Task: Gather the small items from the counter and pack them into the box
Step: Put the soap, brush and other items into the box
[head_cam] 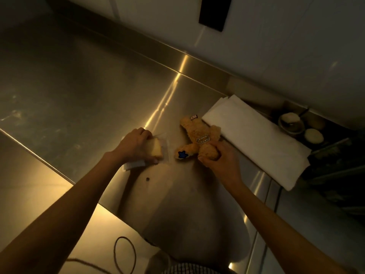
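Observation:
A tan plush toy [197,135] with a blue star on one foot lies on the steel counter [79,86]. My right hand [219,161] grips one of its legs. To the left, my left hand [136,144] is closed over a small yellow item in a clear wrapper [157,149], pressing it against the counter. A white tag or strip [134,165] sticks out below that hand. No box is in view.
A folded white cloth [256,139] lies right of the toy. Behind it a dark recess holds a small bowl [291,123] and a round white piece [314,135]. A cord loop [125,256] lies on a pale surface at the near edge.

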`<action>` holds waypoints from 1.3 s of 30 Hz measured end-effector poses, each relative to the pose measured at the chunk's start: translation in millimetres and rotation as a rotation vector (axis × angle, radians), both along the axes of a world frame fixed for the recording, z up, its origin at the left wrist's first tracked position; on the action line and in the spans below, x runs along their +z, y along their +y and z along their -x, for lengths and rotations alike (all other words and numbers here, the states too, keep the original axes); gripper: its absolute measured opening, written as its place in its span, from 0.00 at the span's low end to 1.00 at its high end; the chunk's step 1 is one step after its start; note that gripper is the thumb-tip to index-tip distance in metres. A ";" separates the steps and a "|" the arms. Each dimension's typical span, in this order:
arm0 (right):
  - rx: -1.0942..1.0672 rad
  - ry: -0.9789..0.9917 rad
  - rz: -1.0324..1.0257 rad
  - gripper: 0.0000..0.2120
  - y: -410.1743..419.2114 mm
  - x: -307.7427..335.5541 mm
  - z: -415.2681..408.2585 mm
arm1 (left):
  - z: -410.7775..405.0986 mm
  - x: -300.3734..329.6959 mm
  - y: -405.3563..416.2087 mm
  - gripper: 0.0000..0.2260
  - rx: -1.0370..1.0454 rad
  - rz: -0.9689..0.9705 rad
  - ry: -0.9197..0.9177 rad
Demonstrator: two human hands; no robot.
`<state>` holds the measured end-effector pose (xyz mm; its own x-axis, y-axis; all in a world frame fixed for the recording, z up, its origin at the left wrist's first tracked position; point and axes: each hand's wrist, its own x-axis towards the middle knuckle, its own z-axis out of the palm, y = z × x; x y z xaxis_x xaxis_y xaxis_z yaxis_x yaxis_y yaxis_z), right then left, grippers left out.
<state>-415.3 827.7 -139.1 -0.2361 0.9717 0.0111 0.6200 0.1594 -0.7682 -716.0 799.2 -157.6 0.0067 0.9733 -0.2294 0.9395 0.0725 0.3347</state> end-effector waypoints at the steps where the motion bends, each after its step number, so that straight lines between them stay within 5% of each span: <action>1: 0.004 -0.005 0.000 0.25 -1.8 0.3 0.3 | -0.7 -1.0 -5.0 0.46 0.030 -0.005 -0.009; 9: 0.040 -0.005 -0.009 0.24 -13.0 0.9 5.0 | -17.3 -0.1 -31.5 0.53 0.209 0.024 0.004; 22: 0.048 -0.017 -0.038 0.24 -31.3 4.1 -1.8 | -35.5 13.2 -65.7 0.30 0.322 -0.199 -0.210; 29: 0.063 0.047 -0.047 0.22 -40.3 9.6 1.1 | -46.8 33.6 -80.5 0.17 0.395 -0.190 -0.158; 39: 0.045 0.189 -0.172 0.23 -48.9 35.4 -4.9 | -70.7 67.3 -102.1 0.10 0.320 -0.639 -0.123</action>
<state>-410.4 778.8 -103.7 -0.2569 0.9403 0.2233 0.4571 0.3218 -0.8292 -645.3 697.1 -90.3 -0.3119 0.8756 0.3690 0.8579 0.0926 0.5054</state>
